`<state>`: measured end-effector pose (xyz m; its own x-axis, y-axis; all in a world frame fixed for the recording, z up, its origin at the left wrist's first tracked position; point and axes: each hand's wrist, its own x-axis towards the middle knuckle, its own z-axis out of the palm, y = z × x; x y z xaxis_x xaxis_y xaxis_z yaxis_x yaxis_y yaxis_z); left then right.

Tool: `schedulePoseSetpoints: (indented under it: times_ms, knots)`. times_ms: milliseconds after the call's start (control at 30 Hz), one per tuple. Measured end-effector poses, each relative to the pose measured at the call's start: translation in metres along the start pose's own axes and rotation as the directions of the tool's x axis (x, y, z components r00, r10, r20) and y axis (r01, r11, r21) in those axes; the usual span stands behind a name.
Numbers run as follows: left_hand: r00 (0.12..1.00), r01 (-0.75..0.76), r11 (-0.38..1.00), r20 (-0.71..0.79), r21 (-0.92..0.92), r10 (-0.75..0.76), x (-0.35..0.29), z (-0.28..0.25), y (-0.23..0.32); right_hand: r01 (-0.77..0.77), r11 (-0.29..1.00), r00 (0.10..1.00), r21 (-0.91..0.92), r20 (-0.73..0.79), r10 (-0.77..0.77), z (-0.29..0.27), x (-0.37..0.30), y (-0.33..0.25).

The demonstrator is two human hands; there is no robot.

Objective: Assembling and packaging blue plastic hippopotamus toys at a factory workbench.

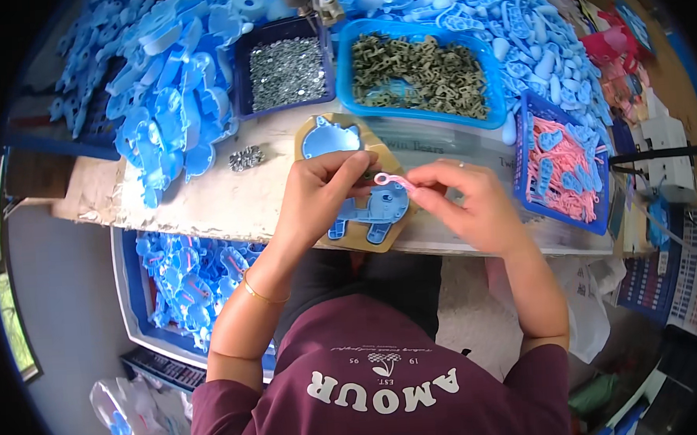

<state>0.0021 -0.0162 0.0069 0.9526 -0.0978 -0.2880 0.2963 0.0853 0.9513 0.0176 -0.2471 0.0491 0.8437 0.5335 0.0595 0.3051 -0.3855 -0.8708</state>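
In front of me a tan fixture board (393, 158) lies on the worktable, bearing a blue plastic half-shell (330, 140) at its far end and another blue body-shaped shell (387, 205) nearer me. My right hand (466, 199) pinches a small pink plastic piece (383, 179) with a ring at its end, held above the nearer shell. Just left of it, my left hand (323, 191) is over the board with thumb and fingertips pressed together. What sits between those fingertips, perhaps something small and dark, I cannot make out.
Beyond the board stand a dark bin of small silver metal parts (287, 71) and a blue tray of olive-brown pieces (420, 76). A blue basket (563, 212) of pink and blue parts is at right. Blue shells (173, 108) heap at left; metal bits (246, 157) lie nearby. A crate (137, 311) sits below.
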Motion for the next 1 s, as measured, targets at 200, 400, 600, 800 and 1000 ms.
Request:
schedulePoseSetpoints:
  times_ms: [200, 400, 600, 800, 1000]
  knots:
    - [0.999, 0.03, 0.999, 0.013, -0.046, -0.029, 0.001, -0.002, 0.0, -0.108, 0.993, 0.994, 0.054, 0.015, 0.108, 0.019, 0.009, 0.006]
    - [0.999, -0.045, 0.999, -0.024, -0.004, 0.044, -0.002, 0.002, -0.006, -0.158, 0.986, 0.987, 0.059, -0.012, 0.159, 0.025, 0.009, 0.006]
    - [0.997, -0.072, 0.996, -0.022, 0.046, 0.073, -0.004, 0.002, -0.005, -0.16, 0.983, 0.984, -0.095, -0.099, 0.151, 0.029, 0.005, 0.008]
    - [0.995, -0.035, 0.997, 0.092, -0.065, 0.041, -0.007, -0.007, -0.002, -0.213, 0.976, 0.977, -0.054, -0.021, 0.212, 0.022, 0.01, -0.008]
    - [0.997, -0.017, 0.997, 0.078, -0.07, 0.022, -0.01, -0.007, -0.001, 0.036, 0.982, 0.996, -0.185, -0.072, -0.051, 0.031, 0.012, -0.003]
